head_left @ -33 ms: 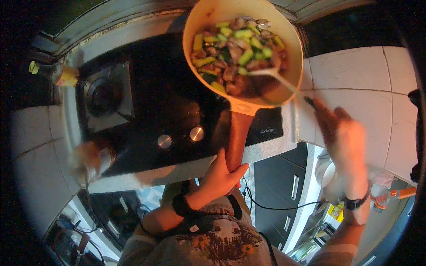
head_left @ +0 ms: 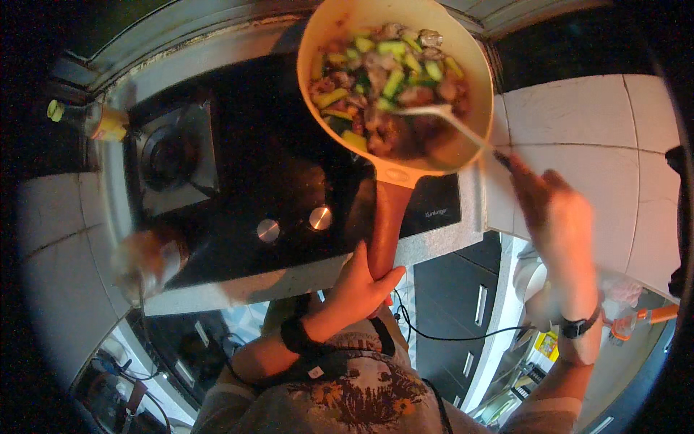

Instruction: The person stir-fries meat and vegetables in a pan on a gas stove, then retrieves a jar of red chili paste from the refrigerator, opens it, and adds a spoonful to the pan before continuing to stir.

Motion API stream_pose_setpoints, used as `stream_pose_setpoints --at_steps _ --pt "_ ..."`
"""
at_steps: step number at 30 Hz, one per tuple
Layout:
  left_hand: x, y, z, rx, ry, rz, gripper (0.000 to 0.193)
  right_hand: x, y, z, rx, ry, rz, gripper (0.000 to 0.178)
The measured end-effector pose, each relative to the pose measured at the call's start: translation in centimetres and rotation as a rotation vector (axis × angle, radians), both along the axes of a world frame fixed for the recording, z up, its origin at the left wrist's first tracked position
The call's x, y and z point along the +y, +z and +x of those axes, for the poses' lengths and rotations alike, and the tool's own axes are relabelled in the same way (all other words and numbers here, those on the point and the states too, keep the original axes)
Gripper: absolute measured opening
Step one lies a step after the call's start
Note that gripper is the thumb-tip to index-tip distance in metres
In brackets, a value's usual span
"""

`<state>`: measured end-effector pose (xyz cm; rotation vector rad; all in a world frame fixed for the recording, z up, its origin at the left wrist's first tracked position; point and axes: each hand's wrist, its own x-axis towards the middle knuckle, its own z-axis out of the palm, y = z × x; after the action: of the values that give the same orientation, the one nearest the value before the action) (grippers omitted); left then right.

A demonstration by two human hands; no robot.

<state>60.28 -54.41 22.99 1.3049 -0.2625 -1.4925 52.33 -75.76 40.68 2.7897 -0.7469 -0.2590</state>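
Observation:
A cream-coloured pan (head_left: 483, 79) with a brown handle (head_left: 390, 217) sits over the right part of the black stove. Chunks of browned meat and green vegetable pieces (head_left: 392, 83) fill its bottom. My left hand (head_left: 361, 289) is wrapped round the handle near its end. My right hand (head_left: 555, 217), slightly blurred, grips the dark handle of a pale spatula (head_left: 463, 129). The spatula reaches over the pan's right rim, and its head lies among the food near the middle of the pan.
On the black glass stove (head_left: 253, 145), a second burner (head_left: 170, 159) lies to the left, with two metal knobs (head_left: 320, 218) at the front. A yellow-capped bottle (head_left: 105, 123) and a blurred jar (head_left: 152, 260) stand along the left edge. A black cable (head_left: 463, 338) hangs below the counter.
The spatula's head has shifted slightly left and away from me, and my right hand has moved a little left with it. Some food pieces have moved. The pan and left hand stay put.

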Motion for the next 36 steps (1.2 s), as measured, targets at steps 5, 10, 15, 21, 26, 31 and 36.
stream_pose_setpoints --at_steps 5,10,15,21,26,31,36 --pt "-0.1 -0.3 0.0 0.061 0.005 0.011 0.042 2.1 3.4 -1.3 0.071 -0.245 0.207 0.028" --pt "-0.3 -0.2 0.1 0.023 -0.006 0.014 0.042 4.6 -1.7 0.5 -0.067 -0.077 0.260 0.037" --pt "-0.1 -0.1 0.1 0.004 0.012 0.008 0.042 0.3 -9.2 3.1 -0.203 0.030 -0.060 0.043" --pt "-0.2 -0.1 0.0 0.022 0.020 0.014 0.040 -3.1 -8.6 2.5 -0.190 0.014 -0.151 0.043" --pt "-0.3 -0.3 0.1 0.019 0.002 0.014 0.041 -0.4 -7.0 -1.7 -0.087 -0.026 0.035 0.035" --pt "-0.3 -0.3 -0.1 0.045 0.044 -0.025 0.039 2.2 2.3 -2.4 -0.055 0.005 0.086 0.028" --pt "-0.3 -0.1 0.0 0.019 0.011 0.010 0.037 2.3 7.8 -0.7 0.134 -0.055 0.027 0.020"
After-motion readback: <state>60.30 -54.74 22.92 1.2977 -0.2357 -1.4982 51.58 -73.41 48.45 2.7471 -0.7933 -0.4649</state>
